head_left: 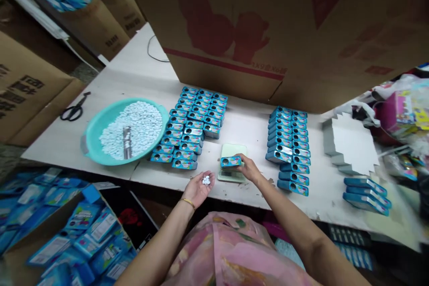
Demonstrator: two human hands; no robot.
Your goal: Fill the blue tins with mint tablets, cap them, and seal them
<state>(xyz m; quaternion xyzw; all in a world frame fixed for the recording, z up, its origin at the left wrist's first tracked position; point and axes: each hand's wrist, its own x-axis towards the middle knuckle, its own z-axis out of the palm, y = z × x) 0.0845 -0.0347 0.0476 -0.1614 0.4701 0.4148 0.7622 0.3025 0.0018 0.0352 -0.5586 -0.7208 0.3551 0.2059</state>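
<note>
My left hand (pixel 197 190), palm up and slightly cupped, holds a few small white tablets (pixel 206 180). My right hand (pixel 248 167) grips the end of a small blue tin (pixel 230 161) with a dark round hole in its top. That tin is upright at a pale green kitchen scale (pixel 233 149); whether it rests on the plate or hovers I cannot tell. Rows of similar blue tins (pixel 192 132) stand left of the scale, and another double row (pixel 288 132) stands to its right. A turquoise basin (pixel 90 132) full of white tablets (pixel 140 120) contains a clear scoop (pixel 127 143).
Black scissors (pixel 73 111) lie left of the basin. A large cardboard box (pixel 234 71) blocks the table's back. An open carton of blue packs (pixel 97 228) stands below, at left. Stacked white card (pixel 351 143) and several blue tins (pixel 365 195) are at right.
</note>
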